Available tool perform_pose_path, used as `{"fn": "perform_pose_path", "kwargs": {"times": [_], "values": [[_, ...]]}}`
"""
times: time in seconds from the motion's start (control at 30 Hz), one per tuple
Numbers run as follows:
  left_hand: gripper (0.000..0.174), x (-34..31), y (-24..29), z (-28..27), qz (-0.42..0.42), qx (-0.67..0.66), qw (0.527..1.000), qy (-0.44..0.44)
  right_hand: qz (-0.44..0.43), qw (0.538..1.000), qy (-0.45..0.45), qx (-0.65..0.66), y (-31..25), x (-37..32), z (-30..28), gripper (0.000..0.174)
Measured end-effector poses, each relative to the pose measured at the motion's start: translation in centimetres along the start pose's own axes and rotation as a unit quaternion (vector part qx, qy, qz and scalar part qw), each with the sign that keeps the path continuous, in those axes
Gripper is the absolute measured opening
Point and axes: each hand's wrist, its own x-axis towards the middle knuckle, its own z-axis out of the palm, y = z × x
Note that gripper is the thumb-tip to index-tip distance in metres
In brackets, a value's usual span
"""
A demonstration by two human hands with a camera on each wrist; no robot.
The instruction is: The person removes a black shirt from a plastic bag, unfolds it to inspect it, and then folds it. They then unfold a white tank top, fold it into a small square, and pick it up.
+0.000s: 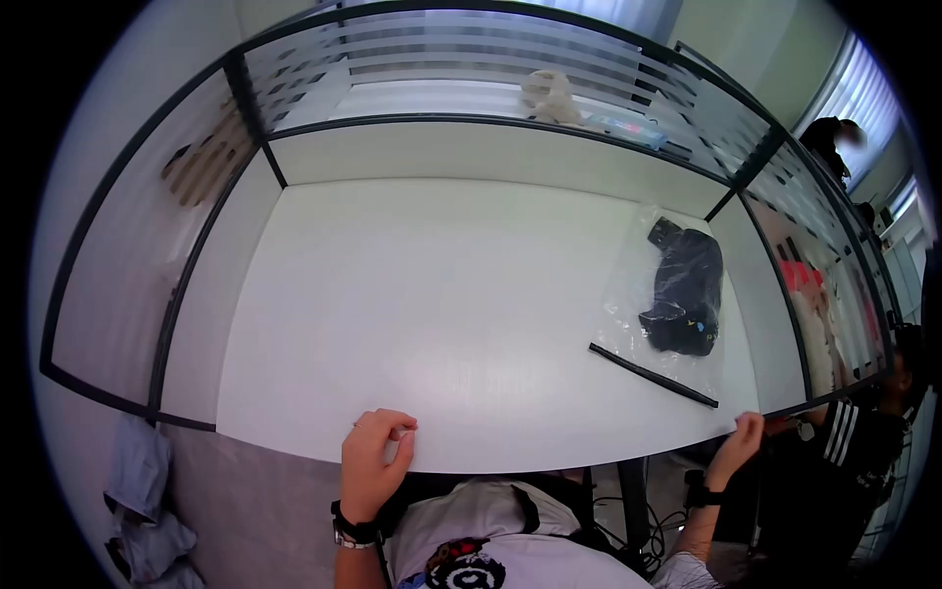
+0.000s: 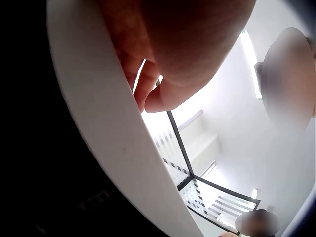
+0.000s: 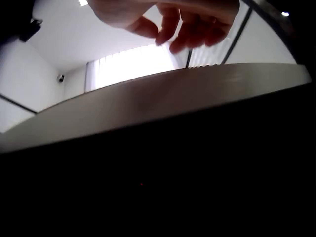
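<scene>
In the head view the left hand (image 1: 376,455) rests at the table's front edge, its fingers loosely curled and holding nothing. The left wrist view shows the same hand (image 2: 173,54) beside the white table edge (image 2: 106,98). At the front right corner is the right hand (image 1: 737,449), fingers loosely bent; in the right wrist view this hand (image 3: 182,22) hangs over the edge with nothing in it. Nearest to it lies a thin black strip (image 1: 653,375). Behind the strip, a dark folded item (image 1: 687,290) lies in a clear plastic bag (image 1: 628,285).
Low white panels (image 1: 471,152) with dark-framed clear screens enclose the white tabletop (image 1: 422,294) at the back and sides. A beige item (image 1: 554,98) lies beyond the back screen. Another person in a dark striped sleeve (image 1: 841,432) is at the right. Cables (image 1: 667,525) hang below.
</scene>
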Motion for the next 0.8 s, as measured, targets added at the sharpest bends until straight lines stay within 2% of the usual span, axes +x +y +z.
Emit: {"fn": "perform_pose_path", "kwargs": {"times": [0.03,0.07,0.1,0.17,0.23,0.4,0.63,0.8], "values": [[0.011,0.1,0.3,0.0,0.009,0.002,1.000,-0.001,0.000,1.000,-0.001,0.001,0.0,0.0,0.1,0.022],[0.011,0.4,0.4,0.0,0.015,0.004,1.000,-0.007,-0.041,0.995,-0.053,-0.074,-5.3,1.2,1.2,0.032],[0.011,1.9,-0.8,-0.1,0.039,0.008,0.999,0.013,-0.091,0.983,-0.075,-0.139,-8.0,2.3,4.1,0.042],[0.011,1.8,-0.6,0.4,0.045,-0.002,0.999,-0.001,-0.037,0.970,-0.181,-0.162,-6.7,1.7,5.6,0.053],[0.012,1.6,-0.6,-0.2,0.046,0.000,0.999,-0.007,-0.076,0.961,-0.187,-0.190,-9.8,0.4,6.5,0.057],[0.012,1.2,-0.2,0.0,0.057,0.013,0.998,-0.015,-0.146,0.953,-0.238,-0.119,-16.5,-0.8,7.1,0.062],[0.015,1.0,-0.2,0.2,0.063,-0.004,0.998,0.006,-0.180,0.949,-0.255,-0.048,-19.0,-1.2,7.9,0.056],[0.016,0.8,-0.3,0.7,0.098,0.069,0.993,-0.001,-0.201,0.946,-0.254,0.023,-19.7,-2.2,7.7,0.042]]}}
